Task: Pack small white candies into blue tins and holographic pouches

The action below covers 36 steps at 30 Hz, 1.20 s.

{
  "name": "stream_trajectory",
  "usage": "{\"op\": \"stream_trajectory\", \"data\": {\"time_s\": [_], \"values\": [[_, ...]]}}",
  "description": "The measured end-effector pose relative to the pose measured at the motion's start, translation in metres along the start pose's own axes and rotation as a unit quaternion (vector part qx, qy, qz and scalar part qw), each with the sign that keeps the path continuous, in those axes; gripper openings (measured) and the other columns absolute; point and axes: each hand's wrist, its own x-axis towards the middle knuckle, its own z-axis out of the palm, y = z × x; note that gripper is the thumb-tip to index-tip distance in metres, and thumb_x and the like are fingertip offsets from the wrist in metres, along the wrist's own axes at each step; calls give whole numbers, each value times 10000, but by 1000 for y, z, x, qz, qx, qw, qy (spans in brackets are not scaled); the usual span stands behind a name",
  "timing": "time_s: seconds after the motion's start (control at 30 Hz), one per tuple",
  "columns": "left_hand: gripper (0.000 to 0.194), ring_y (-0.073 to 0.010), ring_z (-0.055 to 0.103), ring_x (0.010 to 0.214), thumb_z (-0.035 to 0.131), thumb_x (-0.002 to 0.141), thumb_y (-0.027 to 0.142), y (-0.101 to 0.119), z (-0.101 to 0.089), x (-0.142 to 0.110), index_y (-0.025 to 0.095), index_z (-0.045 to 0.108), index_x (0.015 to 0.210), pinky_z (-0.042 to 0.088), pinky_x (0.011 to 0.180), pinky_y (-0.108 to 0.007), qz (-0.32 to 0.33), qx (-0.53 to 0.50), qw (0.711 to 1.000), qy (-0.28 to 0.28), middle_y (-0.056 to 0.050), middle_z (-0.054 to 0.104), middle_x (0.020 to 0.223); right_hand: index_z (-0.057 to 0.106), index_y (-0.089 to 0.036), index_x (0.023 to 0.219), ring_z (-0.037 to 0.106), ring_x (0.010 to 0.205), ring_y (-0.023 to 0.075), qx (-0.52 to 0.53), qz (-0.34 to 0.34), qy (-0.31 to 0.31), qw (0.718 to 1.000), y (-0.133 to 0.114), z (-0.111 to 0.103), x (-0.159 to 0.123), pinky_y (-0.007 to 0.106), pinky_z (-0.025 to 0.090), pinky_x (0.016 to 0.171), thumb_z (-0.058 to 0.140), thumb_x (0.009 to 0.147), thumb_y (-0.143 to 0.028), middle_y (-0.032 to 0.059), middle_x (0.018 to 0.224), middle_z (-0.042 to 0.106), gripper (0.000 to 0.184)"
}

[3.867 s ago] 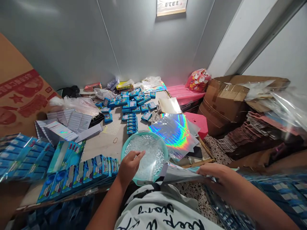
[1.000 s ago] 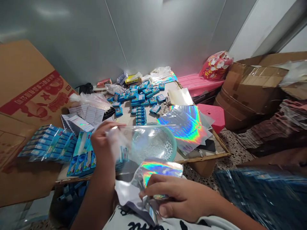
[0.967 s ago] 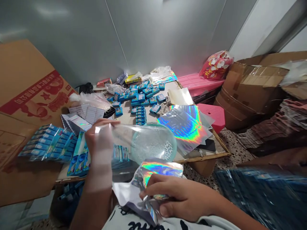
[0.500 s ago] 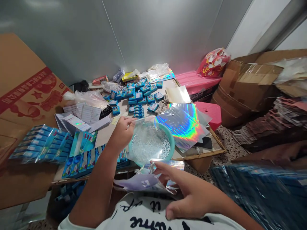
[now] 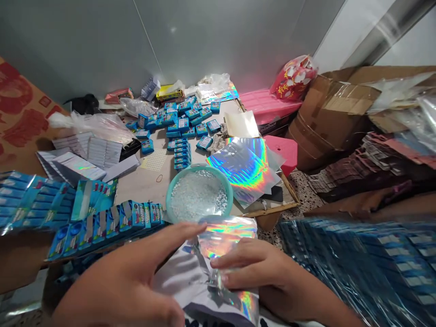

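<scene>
A shiny holographic sheet (image 5: 226,227) with a white paper backing (image 5: 184,274) lies in my lap, creased and curled, in front of the bowl. My right hand (image 5: 259,268) grips it, its bent fingers pressed on a crumpled silvery part. My left hand (image 5: 129,272) is spread at the sheet's left side, thumb and forefinger wide apart, with the forefinger's tip at the sheet's upper edge. Just beyond stands a teal bowl (image 5: 169,195) of small white pellets, with clear plastic film (image 5: 190,195) lying over them.
Small blue packs (image 5: 182,122) are heaped at the table's back. Blue display boxes (image 5: 112,222) line the left front edge. More holographic sheets (image 5: 241,168) lie right of the bowl. Cardboard boxes (image 5: 327,118) and wrapped blue packs (image 5: 357,263) stand to the right.
My left hand, which held clear film up and then over the bowl, has let go and come back to the sheet in my lap. My right hand has closed on the sheet again.
</scene>
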Motion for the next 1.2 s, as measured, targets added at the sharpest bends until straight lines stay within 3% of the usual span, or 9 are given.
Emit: {"op": "stream_trajectory", "data": {"time_s": [0.07,0.13,0.27,0.4,0.53,0.73,0.87,1.07,1.2], "values": [[1069,-316,603,1234,891,564,511,9,19,1,383,373,1490,536,1004,-408,20,-28,999,8,-75,566,1431,544,-340,1374,655,1124,138,-31,-44,23,998,2,-3,-1,321,486,989,542,972,-163,40,1228,714,440],[987,-312,586,1255,894,594,452,16,30,8,380,427,1461,522,1028,-413,59,-62,996,17,-77,590,1403,560,-304,1359,644,1142,150,-81,-73,24,994,1,-8,-2,348,470,1023,554,978,-209,40,1181,735,393],[805,-270,570,1274,777,722,181,29,33,18,359,462,1442,512,1052,-382,99,-82,992,14,-71,583,1398,652,-249,1239,598,1200,191,-213,-112,-13,971,-10,-16,-4,387,489,1017,572,973,-254,57,1189,727,278],[811,-226,589,1227,658,703,13,38,32,12,345,484,1421,541,1008,-324,83,-92,992,20,-66,571,1380,695,-291,1135,609,1150,182,-251,-111,71,959,-18,-14,-5,320,552,929,701,876,-190,50,1189,705,278],[654,-189,616,1140,673,708,31,37,38,8,317,590,1290,556,947,-280,73,-102,992,22,-55,608,1266,661,-253,1198,629,1107,209,-245,-104,101,959,-7,-9,-4,384,552,926,656,894,-163,80,1130,695,318],[439,-191,617,1069,740,731,103,25,35,-10,280,667,1125,541,924,-299,100,-13,991,85,-50,657,1161,650,-239,1185,675,1007,193,-246,-101,96,959,13,0,10,402,532,906,617,892,-125,59,1028,737,316],[310,-204,591,1066,724,783,128,21,22,-29,254,674,1062,517,940,-328,150,58,982,103,-55,686,1120,675,-249,1155,683,1036,199,-292,-139,105,940,2,13,23,401,535,897,591,928,-166,48,1031,760,256],[159,-185,554,941,706,806,154,20,9,-43,243,642,921,487,839,-284,147,117,978,91,-29,675,1003,692,-263,1122,692,1057,178,-413,-157,56,896,-18,27,40,374,512,964,616,918,-183,-12,1045,779,232],[106,-158,530,823,656,820,139,19,5,-45,220,588,816,443,760,-269,176,145,966,120,-10,647,905,686,-270,1134,726,948,153,-426,-164,68,887,-28,34,51,331,545,867,565,943,-171,-38,991,788,248]]}}
